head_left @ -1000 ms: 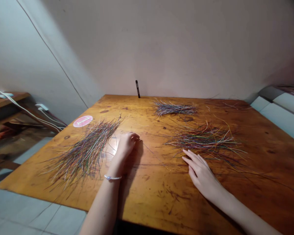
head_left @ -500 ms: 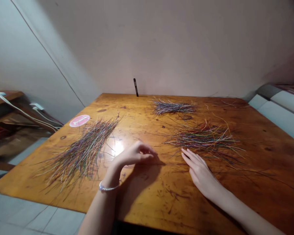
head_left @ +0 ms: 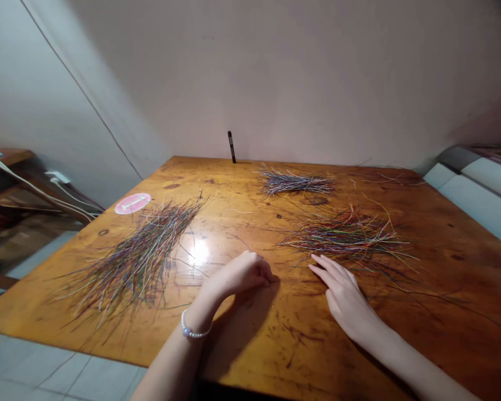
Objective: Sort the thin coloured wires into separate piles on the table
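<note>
My left hand [head_left: 250, 270], with a beaded bracelet at the wrist, rests near the middle of the wooden table. Its fingers are curled together against the wood; what they hold, if anything, is too small to make out. My right hand [head_left: 342, 289] lies with fingers stretched out, tips by the near edge of a multicoloured wire pile [head_left: 350, 234]. A larger bundle of thin wires [head_left: 142, 259] spreads on the left, beyond my left hand. Farther back lies a smaller bundle of bluish and white wires [head_left: 296, 182].
A pink round sticker [head_left: 132, 204] is on the left of the table [head_left: 275, 356]. A black pen [head_left: 231, 147] stands upright by the wall. Loose wires lie at the right. White cables and a plug [head_left: 57, 177] are beyond the left edge.
My left hand has moved slightly right and nearer, and its fingers have curled in tighter. My right hand has hardly moved, its fingers slightly more spread.
</note>
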{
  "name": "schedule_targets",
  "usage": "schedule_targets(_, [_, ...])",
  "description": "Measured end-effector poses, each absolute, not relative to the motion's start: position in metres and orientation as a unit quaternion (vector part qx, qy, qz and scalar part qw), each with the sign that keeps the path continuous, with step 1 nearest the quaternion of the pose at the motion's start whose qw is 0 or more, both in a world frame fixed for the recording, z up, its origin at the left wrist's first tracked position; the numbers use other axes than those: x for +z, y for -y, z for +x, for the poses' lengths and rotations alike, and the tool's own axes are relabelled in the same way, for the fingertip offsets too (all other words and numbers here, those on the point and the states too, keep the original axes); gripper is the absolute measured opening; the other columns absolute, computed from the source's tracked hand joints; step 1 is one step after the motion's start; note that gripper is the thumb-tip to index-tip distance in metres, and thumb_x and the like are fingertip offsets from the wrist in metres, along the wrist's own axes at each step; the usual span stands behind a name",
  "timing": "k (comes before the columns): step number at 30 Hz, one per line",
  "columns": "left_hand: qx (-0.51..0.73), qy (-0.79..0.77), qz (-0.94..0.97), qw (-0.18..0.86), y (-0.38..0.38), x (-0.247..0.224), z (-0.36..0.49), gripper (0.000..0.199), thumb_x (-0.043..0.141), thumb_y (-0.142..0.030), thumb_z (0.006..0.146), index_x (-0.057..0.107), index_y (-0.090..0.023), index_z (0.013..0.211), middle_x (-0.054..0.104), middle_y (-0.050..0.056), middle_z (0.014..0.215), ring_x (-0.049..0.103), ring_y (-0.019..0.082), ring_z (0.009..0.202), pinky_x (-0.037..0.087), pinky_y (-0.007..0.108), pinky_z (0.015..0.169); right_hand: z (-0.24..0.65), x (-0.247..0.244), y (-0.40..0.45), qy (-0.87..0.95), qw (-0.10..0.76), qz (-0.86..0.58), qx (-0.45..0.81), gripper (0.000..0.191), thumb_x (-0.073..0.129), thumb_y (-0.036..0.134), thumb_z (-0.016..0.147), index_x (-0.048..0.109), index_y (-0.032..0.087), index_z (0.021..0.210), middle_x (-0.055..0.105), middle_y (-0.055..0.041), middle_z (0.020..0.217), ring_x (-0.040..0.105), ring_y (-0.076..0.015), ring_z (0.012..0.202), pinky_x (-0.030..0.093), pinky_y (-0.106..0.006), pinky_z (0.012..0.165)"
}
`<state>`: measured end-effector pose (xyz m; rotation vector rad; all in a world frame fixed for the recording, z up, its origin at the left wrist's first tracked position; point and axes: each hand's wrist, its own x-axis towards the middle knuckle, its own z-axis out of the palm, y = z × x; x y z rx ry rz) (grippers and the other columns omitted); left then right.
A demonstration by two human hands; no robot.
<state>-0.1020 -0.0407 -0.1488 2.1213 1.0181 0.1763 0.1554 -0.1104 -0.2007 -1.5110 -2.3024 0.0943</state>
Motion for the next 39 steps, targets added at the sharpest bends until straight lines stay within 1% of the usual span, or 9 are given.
schedule_targets(5, [0.062, -0.417, 0.834, 0.356, 0.043, -0.154, -0.094, 0.013, 0.058, -0.012, 0.072, 0.070, -0.016, 0.074, 0.067, 0.001, 0.068, 0.056, 0.012, 0.060, 0.038, 0.020, 0.055, 0.153, -0.197, 0.111, 0.830, 0.174, -0.529, 0.040, 0.061, 0.030, -0.004, 0.073, 0.053, 0.016, 0.126, 0.047, -0.0053, 0.141, 0.034, -0.0208, 0.135, 0.031, -0.048, 0.108])
schedule_targets(11, [0.083, -0.424, 0.845, 0.316, 0.043, -0.161, -0.091, 0.008, 0.061, -0.021, 0.077, 0.069, -0.018, 0.076, 0.066, 0.001, 0.070, 0.056, 0.014, 0.063, 0.038, 0.021, 0.056, 0.153, -0.198, 0.113, 0.837, 0.150, -0.524, 0.037, 0.066, 0.029, -0.006, 0.072, 0.049, 0.016, 0.131, 0.043, -0.0045, 0.144, 0.030, -0.0203, 0.137, 0.028, -0.049, 0.109])
schedule_targets(17, [0.085, -0.413, 0.864, 0.273, 0.044, -0.158, -0.088, 0.008, 0.061, -0.022, 0.079, 0.066, -0.017, 0.074, 0.064, 0.002, 0.073, 0.056, 0.013, 0.065, 0.038, 0.021, 0.057, 0.154, -0.201, 0.112, 0.839, 0.137, -0.525, 0.029, 0.066, 0.028, -0.005, 0.072, 0.047, 0.015, 0.132, 0.045, -0.0042, 0.143, 0.032, -0.0199, 0.136, 0.028, -0.048, 0.109])
schedule_targets(22, [0.071, -0.408, 0.869, 0.271, 0.047, -0.153, -0.086, 0.010, 0.057, -0.021, 0.082, 0.065, -0.016, 0.078, 0.065, 0.002, 0.078, 0.056, 0.013, 0.065, 0.040, 0.021, 0.057, 0.153, -0.200, 0.112, 0.836, 0.138, -0.530, 0.025, 0.066, 0.028, -0.005, 0.072, 0.047, 0.015, 0.132, 0.047, -0.0051, 0.141, 0.034, -0.0187, 0.135, 0.027, -0.046, 0.110])
schedule_targets(27, [0.081, -0.401, 0.880, 0.242, 0.048, -0.157, -0.083, 0.015, 0.050, -0.017, 0.085, 0.064, -0.016, 0.079, 0.064, 0.003, 0.080, 0.058, 0.014, 0.069, 0.043, 0.023, 0.063, 0.152, -0.201, 0.113, 0.839, 0.132, -0.528, 0.023, 0.070, 0.030, -0.006, 0.070, 0.043, 0.015, 0.135, 0.040, -0.0055, 0.146, 0.029, -0.0194, 0.138, 0.028, -0.047, 0.110])
schedule_targets(31, [0.080, -0.410, 0.881, 0.221, 0.048, -0.159, -0.080, 0.018, 0.046, -0.016, 0.086, 0.062, -0.015, 0.079, 0.062, 0.005, 0.080, 0.057, 0.016, 0.070, 0.044, 0.026, 0.065, 0.152, -0.202, 0.112, 0.840, 0.135, -0.525, 0.033, 0.071, 0.030, -0.006, 0.070, 0.041, 0.014, 0.137, 0.042, -0.0068, 0.145, 0.029, -0.0198, 0.137, 0.029, -0.048, 0.109])
schedule_targets(35, [0.088, -0.434, 0.870, 0.219, 0.049, -0.158, -0.078, 0.017, 0.044, -0.015, 0.086, 0.057, -0.015, 0.076, 0.060, 0.006, 0.081, 0.055, 0.017, 0.074, 0.044, 0.029, 0.069, 0.153, -0.203, 0.112, 0.837, 0.155, -0.523, 0.040, 0.074, 0.030, -0.006, 0.069, 0.040, 0.018, 0.138, 0.046, -0.0068, 0.142, 0.033, -0.0202, 0.135, 0.030, -0.048, 0.109])
schedule_targets(39, [0.101, -0.456, 0.854, 0.231, 0.048, -0.158, -0.077, 0.020, 0.035, -0.013, 0.088, 0.051, -0.016, 0.076, 0.060, 0.005, 0.080, 0.053, 0.016, 0.071, 0.042, 0.028, 0.065, 0.152, -0.201, 0.112, 0.837, 0.158, -0.522, 0.043, 0.074, 0.028, -0.008, 0.069, 0.041, 0.017, 0.137, 0.045, -0.0064, 0.143, 0.031, -0.0198, 0.136, 0.030, -0.047, 0.109])
